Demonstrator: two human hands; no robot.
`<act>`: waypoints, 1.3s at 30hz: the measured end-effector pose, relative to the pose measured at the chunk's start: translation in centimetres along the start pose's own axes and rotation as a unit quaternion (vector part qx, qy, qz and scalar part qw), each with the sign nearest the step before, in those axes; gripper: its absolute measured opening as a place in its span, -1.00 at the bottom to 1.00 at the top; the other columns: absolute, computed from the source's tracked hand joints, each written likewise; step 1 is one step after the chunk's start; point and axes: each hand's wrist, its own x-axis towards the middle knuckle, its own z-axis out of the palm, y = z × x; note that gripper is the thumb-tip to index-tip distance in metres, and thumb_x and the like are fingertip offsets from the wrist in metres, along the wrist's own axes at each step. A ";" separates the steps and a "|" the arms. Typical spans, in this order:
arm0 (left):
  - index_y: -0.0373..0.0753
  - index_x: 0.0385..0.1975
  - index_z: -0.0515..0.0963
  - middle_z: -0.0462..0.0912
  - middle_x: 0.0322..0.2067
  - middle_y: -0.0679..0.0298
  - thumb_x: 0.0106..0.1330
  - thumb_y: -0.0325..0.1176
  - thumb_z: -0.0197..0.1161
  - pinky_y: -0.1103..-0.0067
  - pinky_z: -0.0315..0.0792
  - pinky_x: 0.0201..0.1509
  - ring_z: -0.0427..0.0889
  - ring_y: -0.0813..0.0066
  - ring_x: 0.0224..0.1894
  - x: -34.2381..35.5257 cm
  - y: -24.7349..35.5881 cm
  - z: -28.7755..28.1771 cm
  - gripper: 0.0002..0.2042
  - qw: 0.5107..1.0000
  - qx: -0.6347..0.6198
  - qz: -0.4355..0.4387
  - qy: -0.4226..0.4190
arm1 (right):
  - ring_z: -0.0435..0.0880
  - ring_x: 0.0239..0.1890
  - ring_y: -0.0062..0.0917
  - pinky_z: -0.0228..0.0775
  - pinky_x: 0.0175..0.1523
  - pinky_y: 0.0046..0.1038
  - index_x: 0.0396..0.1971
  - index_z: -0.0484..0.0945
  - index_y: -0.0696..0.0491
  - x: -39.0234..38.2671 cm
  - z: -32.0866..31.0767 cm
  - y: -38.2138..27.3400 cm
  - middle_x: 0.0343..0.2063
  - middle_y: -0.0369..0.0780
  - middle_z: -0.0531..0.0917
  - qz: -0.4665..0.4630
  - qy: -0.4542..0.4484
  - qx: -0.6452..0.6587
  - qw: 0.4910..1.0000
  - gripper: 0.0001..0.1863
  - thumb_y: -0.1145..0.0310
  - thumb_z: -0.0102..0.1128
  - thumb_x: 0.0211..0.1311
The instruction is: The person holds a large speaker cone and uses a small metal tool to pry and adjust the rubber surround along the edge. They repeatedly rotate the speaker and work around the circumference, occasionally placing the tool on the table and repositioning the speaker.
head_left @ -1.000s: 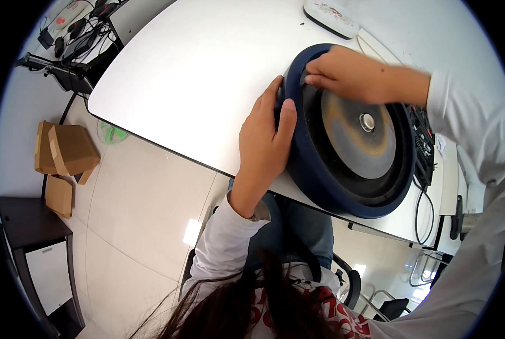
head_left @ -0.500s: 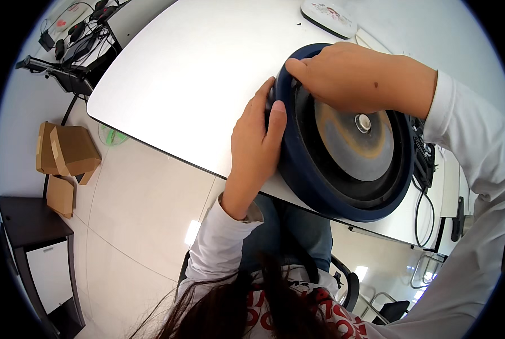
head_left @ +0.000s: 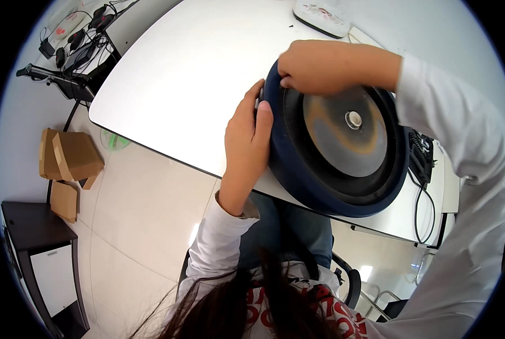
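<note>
Steadiness counts: my left hand (head_left: pixel 246 138), uncurled, should brace the blue-rimmed disc (head_left: pixel 345 141) while my right hand (head_left: pixel 311 68) works its rim (head_left: pixel 289 164), fingers curled, grip unclear

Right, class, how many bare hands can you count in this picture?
2: the left hand against the left side of the round blue object, the right hand over its upper-left part. No others show.
</note>
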 end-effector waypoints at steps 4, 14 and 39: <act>-0.34 0.15 0.39 0.57 -0.03 -0.10 0.45 -0.05 -0.16 0.44 0.38 0.10 0.58 0.06 0.00 -0.2 0.2 0.2 -0.49 0.999 -0.029 -0.027 -0.008 | 0.48 -0.62 -0.40 0.32 -0.45 -0.33 -0.47 0.56 0.19 2.2 -1.6 0.4 -0.74 -0.20 0.46 0.175 -0.198 0.205 0.942 -0.72 0.27 0.04 0.25; -0.36 0.32 0.14 0.31 0.24 -0.11 0.42 0.04 -0.16 0.46 0.15 0.34 0.33 0.08 0.27 0.0 -0.8 0.7 -0.35 0.987 -0.124 -0.052 -0.089 | 0.63 -0.38 -0.24 0.46 -0.21 -0.29 -0.40 0.60 0.17 -4.5 -1.6 2.3 -0.51 -0.07 0.63 0.093 0.249 0.032 0.963 -0.64 0.21 -0.06 0.37; -0.22 0.33 0.09 -0.04 0.36 -0.09 0.26 0.41 -0.27 0.23 0.04 0.40 0.07 0.01 0.39 -12.0 1.3 0.7 -0.15 0.981 0.136 0.123 0.066 | 0.49 -0.48 -0.50 0.34 -0.46 -0.47 -0.38 0.51 0.04 -27.9 11.2 -4.2 -0.56 -0.29 0.40 0.150 0.079 -0.053 0.984 -0.81 0.30 0.26 0.04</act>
